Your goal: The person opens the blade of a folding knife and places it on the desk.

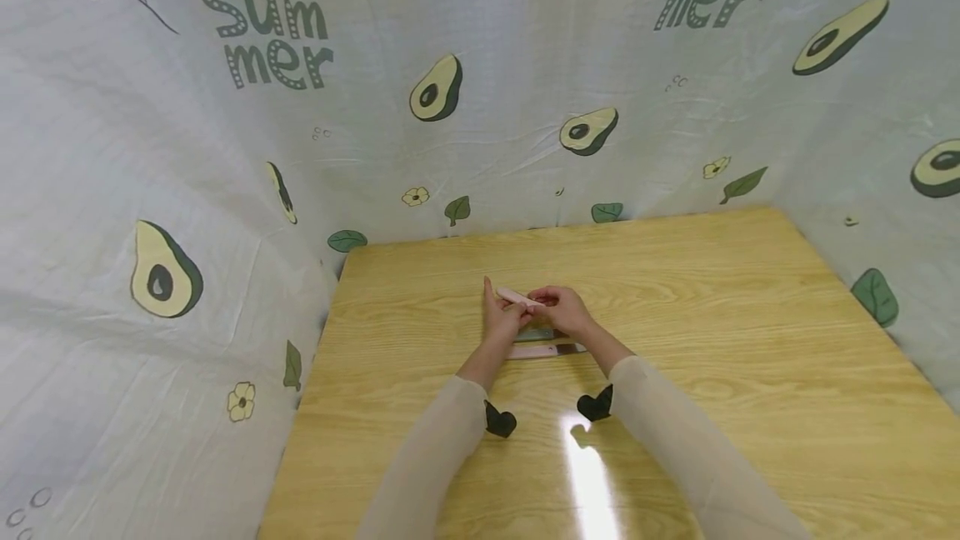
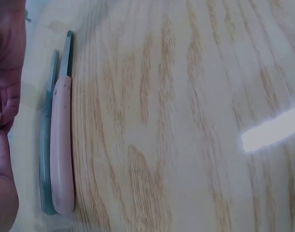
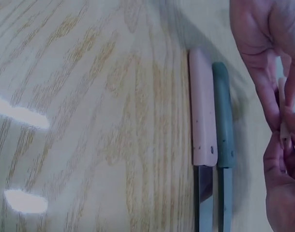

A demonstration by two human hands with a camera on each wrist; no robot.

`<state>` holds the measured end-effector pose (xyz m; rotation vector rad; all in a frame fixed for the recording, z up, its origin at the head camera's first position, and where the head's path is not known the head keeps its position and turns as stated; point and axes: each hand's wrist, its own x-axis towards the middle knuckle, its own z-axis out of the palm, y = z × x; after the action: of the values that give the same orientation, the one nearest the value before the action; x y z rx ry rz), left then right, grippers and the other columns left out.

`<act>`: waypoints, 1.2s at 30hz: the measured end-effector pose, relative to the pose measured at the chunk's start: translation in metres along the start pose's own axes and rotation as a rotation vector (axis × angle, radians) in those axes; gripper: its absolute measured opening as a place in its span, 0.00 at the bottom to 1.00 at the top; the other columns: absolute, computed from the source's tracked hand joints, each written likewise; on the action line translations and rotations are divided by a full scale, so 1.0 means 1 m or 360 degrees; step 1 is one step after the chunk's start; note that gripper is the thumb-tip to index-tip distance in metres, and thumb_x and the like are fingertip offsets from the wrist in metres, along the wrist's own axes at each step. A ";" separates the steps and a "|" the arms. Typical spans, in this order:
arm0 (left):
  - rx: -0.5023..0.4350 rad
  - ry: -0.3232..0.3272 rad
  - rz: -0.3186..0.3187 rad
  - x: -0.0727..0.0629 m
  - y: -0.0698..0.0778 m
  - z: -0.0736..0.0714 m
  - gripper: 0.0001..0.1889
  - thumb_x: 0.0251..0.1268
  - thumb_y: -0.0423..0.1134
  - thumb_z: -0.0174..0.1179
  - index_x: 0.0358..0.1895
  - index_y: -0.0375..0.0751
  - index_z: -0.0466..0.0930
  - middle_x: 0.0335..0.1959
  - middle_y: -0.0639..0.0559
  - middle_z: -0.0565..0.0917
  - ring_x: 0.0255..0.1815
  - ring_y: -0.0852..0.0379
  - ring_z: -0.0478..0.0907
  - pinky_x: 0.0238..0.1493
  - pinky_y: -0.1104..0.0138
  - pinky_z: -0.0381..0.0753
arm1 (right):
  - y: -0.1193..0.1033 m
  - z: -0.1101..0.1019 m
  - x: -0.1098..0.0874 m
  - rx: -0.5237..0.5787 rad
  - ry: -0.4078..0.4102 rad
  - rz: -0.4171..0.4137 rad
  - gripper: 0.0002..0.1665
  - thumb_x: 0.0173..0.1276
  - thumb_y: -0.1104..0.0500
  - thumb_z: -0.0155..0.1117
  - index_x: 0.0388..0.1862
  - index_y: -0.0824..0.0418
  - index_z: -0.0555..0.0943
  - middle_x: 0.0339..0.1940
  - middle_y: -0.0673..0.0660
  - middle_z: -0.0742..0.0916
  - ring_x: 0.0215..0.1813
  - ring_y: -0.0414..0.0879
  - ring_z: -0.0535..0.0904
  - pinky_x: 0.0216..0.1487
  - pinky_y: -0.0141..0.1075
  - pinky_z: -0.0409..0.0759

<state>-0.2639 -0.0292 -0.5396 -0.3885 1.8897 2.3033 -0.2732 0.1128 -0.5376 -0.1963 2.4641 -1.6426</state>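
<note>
Both hands hold a slim pink bar-like thing (image 1: 514, 297) above the table; its exact kind is unclear. The left hand (image 1: 501, 317) pinches its near side with one finger pointing up, and the right hand (image 1: 562, 310) pinches its right end with thumb and fingers. In the right wrist view only a thin edge of the pink thing (image 3: 283, 111) shows between the fingers. Just nearer than the hands, a pink-handled knife (image 3: 203, 106) and a green-handled knife (image 3: 224, 116) lie side by side, handles left and blades right. The hands partly cover the green one in the head view.
The wooden table (image 1: 675, 290) reaches back to a pale curtain (image 1: 510, 40) printed with avocados and leaves, which also hangs at both sides. Bright glare (image 1: 588, 473) lies on the near tabletop. Dark heart-shaped pieces (image 1: 501, 421) stick out from the cuffs.
</note>
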 end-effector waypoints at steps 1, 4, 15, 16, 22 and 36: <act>-0.0007 -0.0011 0.0001 0.000 0.000 -0.001 0.48 0.65 0.20 0.53 0.79 0.57 0.38 0.56 0.32 0.72 0.43 0.49 0.82 0.46 0.64 0.86 | 0.000 -0.002 -0.001 -0.0008 -0.0019 -0.0013 0.20 0.68 0.60 0.64 0.56 0.69 0.79 0.52 0.67 0.84 0.50 0.55 0.82 0.48 0.38 0.83; -0.0004 -0.0019 0.0022 -0.001 0.000 -0.005 0.40 0.65 0.21 0.55 0.77 0.46 0.50 0.55 0.32 0.74 0.44 0.50 0.82 0.49 0.62 0.85 | 0.001 -0.007 -0.003 0.0015 -0.0075 -0.0043 0.20 0.68 0.61 0.64 0.56 0.69 0.79 0.53 0.68 0.84 0.50 0.53 0.82 0.48 0.36 0.82; -0.0116 -0.0055 0.0064 -0.003 0.005 -0.016 0.27 0.62 0.23 0.60 0.66 0.32 0.67 0.44 0.46 0.76 0.41 0.59 0.79 0.52 0.66 0.84 | 0.007 -0.012 -0.009 0.0580 -0.0094 0.0081 0.26 0.69 0.65 0.61 0.64 0.72 0.71 0.36 0.47 0.85 0.42 0.40 0.83 0.54 0.43 0.83; -0.0116 -0.0065 0.0068 -0.003 0.006 -0.017 0.28 0.62 0.22 0.60 0.66 0.33 0.66 0.43 0.47 0.76 0.41 0.59 0.79 0.50 0.68 0.84 | 0.007 -0.011 -0.010 0.0612 -0.0085 0.0088 0.26 0.69 0.65 0.61 0.64 0.73 0.71 0.34 0.44 0.85 0.42 0.40 0.83 0.54 0.43 0.83; -0.0059 -0.0128 0.0080 -0.010 0.006 -0.021 0.21 0.60 0.23 0.62 0.58 0.25 0.74 0.41 0.45 0.82 0.40 0.61 0.82 0.46 0.70 0.85 | 0.007 -0.015 -0.020 0.0739 -0.0091 0.0075 0.25 0.69 0.64 0.61 0.61 0.76 0.71 0.35 0.43 0.85 0.40 0.35 0.82 0.52 0.37 0.84; 0.0178 -0.0411 0.0039 -0.033 0.003 -0.028 0.16 0.63 0.26 0.61 0.54 0.26 0.80 0.48 0.40 0.85 0.41 0.62 0.83 0.49 0.67 0.84 | 0.005 -0.024 -0.044 0.0720 -0.0259 0.0084 0.19 0.69 0.64 0.62 0.53 0.76 0.76 0.41 0.53 0.84 0.41 0.39 0.85 0.54 0.43 0.82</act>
<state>-0.2301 -0.0556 -0.5323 -0.0511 1.8899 2.1296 -0.2352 0.1452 -0.5299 -0.1900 1.9050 -2.0151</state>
